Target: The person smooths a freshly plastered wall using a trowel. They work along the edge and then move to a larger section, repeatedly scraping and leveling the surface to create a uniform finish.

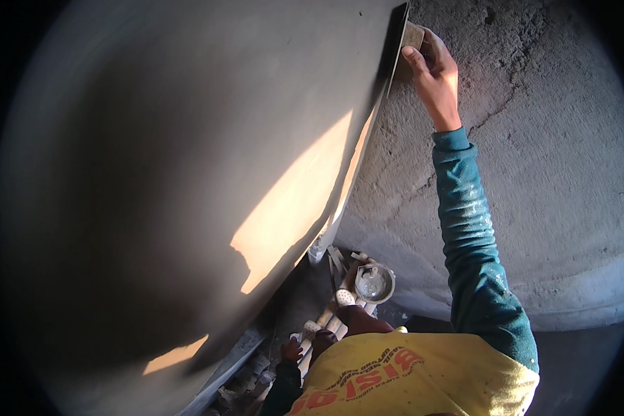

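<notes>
High up at the wall's corner edge, my right hand (438,76) is closed around the tan wooden handle of a plastering trowel (396,50). The trowel's long dark blade shows nearly edge-on, lying along the edge of the smooth grey wall (187,111). My right arm, in a teal sleeve, is stretched far upward. Down low, near my left side, hangs my left hand (292,351). Its fingers look loosely apart, with nothing visible in them.
Below, my feet in perforated shoes (345,297) stand on bamboo poles (334,326). Beside them is a round bucket (375,283) holding something pale and wet. A rough, cracked grey wall (534,180) rises on the right. Rubble (256,371) lies under the poles.
</notes>
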Demonstrator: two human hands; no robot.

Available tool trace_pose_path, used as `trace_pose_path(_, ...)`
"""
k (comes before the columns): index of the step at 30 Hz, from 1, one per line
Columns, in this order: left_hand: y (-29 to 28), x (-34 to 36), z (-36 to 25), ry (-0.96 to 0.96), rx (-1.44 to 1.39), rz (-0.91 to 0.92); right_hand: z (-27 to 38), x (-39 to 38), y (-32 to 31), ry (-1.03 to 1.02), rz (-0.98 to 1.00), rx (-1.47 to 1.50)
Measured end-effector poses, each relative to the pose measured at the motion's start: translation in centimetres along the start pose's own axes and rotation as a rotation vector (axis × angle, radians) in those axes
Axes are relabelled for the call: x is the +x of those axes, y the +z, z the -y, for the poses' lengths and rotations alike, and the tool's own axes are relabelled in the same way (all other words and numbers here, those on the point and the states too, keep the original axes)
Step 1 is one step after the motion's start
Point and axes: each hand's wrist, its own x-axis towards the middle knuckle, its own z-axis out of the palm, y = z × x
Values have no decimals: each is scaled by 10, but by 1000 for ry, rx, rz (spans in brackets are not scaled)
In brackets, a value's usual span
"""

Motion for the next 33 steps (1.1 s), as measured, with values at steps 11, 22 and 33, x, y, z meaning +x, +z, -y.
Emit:
trace_pose_path(11,-6,-19,12,163,1343,-274,64,-28,13,201,39,100)
trace_pose_path(22,-4,-24,20,91,951,-530,117,-60,-10,133,202,486)
trace_pose_path(33,-6,-17,33,-54,1000,-316,43,-31,-9,-47,104,-236)
